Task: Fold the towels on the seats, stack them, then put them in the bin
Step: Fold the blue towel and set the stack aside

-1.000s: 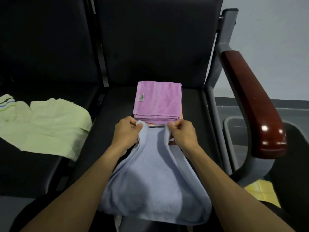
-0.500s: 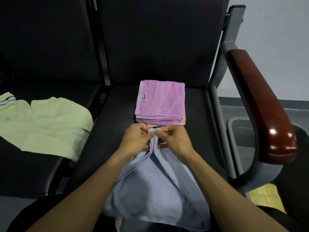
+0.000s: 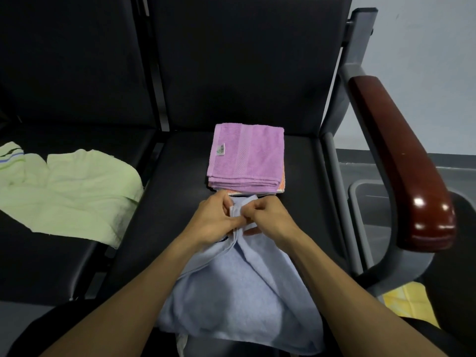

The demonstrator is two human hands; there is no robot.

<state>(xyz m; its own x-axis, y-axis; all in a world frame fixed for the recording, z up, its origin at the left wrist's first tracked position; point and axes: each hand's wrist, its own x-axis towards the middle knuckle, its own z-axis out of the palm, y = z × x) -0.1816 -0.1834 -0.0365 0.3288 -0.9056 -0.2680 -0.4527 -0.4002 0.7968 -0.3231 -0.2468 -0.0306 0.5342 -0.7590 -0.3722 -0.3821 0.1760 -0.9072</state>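
A: Two hands, left hand (image 3: 215, 222) and right hand (image 3: 269, 219), fingers pinching the blue towel (image 3: 239, 292) corners together, frame centre. Soft, light, floppy; hold corners.
B: Around it?
A: Folded purple towel (image 3: 246, 157) stack just above. Green towel (image 3: 67, 191) unfolded left. Bin (image 3: 371, 202) right, behind armrest (image 3: 401, 161).

No text, brand, number or sign can be read anywhere; the one label in view is a small white tag (image 3: 220, 149) sewn to the left edge of the folded purple towel (image 3: 247, 153); it bears a faint mark, too small and blurred to make out.
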